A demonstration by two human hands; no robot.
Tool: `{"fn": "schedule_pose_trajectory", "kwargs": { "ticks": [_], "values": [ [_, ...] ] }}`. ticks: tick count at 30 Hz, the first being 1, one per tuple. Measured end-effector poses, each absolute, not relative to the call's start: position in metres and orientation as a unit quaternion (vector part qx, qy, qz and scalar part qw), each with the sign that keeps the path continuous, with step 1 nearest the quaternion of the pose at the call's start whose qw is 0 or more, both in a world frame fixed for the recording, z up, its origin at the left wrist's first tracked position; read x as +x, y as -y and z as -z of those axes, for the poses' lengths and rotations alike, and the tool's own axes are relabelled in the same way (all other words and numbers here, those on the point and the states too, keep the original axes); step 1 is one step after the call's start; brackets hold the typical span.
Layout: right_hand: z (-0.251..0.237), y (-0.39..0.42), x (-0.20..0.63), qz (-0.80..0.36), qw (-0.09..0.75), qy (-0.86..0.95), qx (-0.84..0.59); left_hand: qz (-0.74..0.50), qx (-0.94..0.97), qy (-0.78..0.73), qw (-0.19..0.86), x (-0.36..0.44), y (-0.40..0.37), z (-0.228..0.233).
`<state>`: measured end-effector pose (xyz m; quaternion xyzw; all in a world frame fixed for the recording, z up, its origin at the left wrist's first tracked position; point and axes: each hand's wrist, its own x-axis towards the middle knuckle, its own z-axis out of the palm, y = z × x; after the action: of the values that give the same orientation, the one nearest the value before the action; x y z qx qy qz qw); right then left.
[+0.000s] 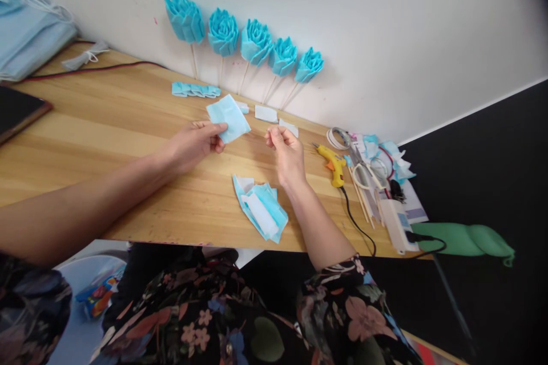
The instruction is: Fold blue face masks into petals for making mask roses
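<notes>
We hold a light blue fabric piece (pixel 228 118) in our left hand (pixel 194 144), its lower edge pinched between thumb and fingertips so that the piece stands up and fans out above the wooden table (pixel 107 120). Our right hand (pixel 286 153) hovers just beside it, to the right, fingers curled in and thumb pressed to the forefinger in a narrow pinch; whether anything thin sits in that pinch, we cannot tell.

Taking the held fabric piece as our landmark: nearer to us and slightly right of it lies a loose stack of blue and white cut pieces (pixel 260 214), flat on the table close to the front edge. Just behind it, toward the wall, lie a few small white scraps (pixel 266 113) and a pleated blue strip (pixel 196 90). Further behind, five blue fabric roses (pixel 222 31) on thin sticks lean against the white wall in a row. Well to the right sits a yellow glue gun (pixel 333 163) with its black cord trailing off the table edge, and beyond that a clutter of sticks, elastic loops and blue offcuts (pixel 377 165). Far to the left, at the table's corner, rests a heap of blue masks (pixel 29 34), and a dark tablet (pixel 17 111) lies at the left edge.
</notes>
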<state>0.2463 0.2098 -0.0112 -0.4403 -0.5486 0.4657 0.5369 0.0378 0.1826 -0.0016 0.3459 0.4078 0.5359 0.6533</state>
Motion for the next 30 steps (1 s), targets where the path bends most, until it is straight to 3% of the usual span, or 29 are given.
{"fn": "schedule_pose_trajectory", "kwargs": {
  "ticks": [14, 23, 30],
  "values": [
    [0.009, -0.206, 0.246, -0.464, 0.477, 0.612, -0.427, -0.483, 0.410, -0.415, 0.653, 0.036, -0.182, 0.007],
    [0.013, -0.201, 0.239, -0.442, 0.456, 0.679, -0.370, -0.420, 0.533, -0.468, 0.566, 0.038, -0.179, 0.008],
    [0.017, -0.202, 0.240, -0.439, 0.450, 0.682, -0.373, -0.492, 0.511, -0.434, 0.555, 0.036, -0.184, 0.018]
  ]
}}
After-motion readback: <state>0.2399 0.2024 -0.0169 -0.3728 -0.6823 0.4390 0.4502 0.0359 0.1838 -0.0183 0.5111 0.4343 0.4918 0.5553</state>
